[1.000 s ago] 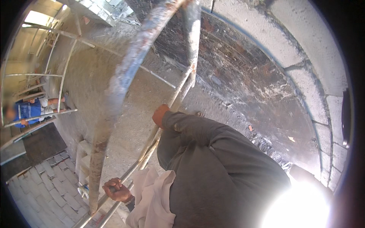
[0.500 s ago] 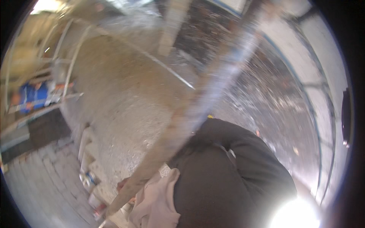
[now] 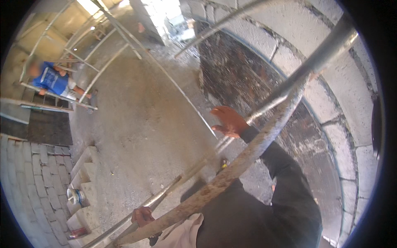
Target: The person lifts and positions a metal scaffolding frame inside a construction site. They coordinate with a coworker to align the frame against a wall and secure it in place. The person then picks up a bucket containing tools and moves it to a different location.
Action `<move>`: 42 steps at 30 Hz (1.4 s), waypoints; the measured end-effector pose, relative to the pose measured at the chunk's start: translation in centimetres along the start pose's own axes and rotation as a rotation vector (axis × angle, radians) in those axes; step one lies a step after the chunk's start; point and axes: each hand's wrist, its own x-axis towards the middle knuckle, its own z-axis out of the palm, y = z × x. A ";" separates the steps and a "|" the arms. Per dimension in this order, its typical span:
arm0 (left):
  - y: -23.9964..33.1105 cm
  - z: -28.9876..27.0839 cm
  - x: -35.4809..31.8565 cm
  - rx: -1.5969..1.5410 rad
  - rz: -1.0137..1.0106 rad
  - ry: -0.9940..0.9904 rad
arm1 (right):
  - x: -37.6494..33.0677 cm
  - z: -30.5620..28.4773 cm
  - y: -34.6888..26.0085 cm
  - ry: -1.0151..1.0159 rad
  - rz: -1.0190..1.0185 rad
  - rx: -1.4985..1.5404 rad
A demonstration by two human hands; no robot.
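Observation:
A shiny metal pipe [image 3: 266, 106] runs diagonally across the view, from bottom left to upper right. Closer to me, a rougher, stained pipe [image 3: 248, 159] slants nearly alongside it, in front of my body. Low and to the left, the fingers of my left hand [image 3: 142, 216] curl over the shiny pipe; its wrist is partly covered by the rough pipe and a pale cloth [image 3: 182, 232]. My right hand [image 3: 230, 121], reaching out from a dark sleeve, is open beside the shiny pipe, fingers and thumb apart, with nothing in it.
Below lies a concrete floor [image 3: 128, 120]. Left, a person in a blue shirt [image 3: 53, 79] is by a metal scaffold frame [image 3: 99, 74]. Concrete steps [image 3: 89, 169] with a white bucket [image 3: 75, 196] adjoin a block wall [image 3: 41, 182]. Another block wall [image 3: 322, 99] curves along the right.
The view has steadied from blur and shifted. My right hand now shows beyond the pipes, with its arm stretched forward. Two separate pipes are visible where one broad blurred one crossed before.

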 end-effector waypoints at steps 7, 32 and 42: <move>-0.2 0.6 0.1 -0.010 -0.037 -0.053 | -7.9 -9.7 -5.4 1.078 0.159 0.146; 0.5 3.5 2.4 0.005 -0.024 0.120 | 1.3 -16.9 0.7 1.182 0.198 0.499; 0.8 3.8 3.5 -0.003 -0.003 0.099 | 2.2 -16.9 0.4 1.136 0.222 0.632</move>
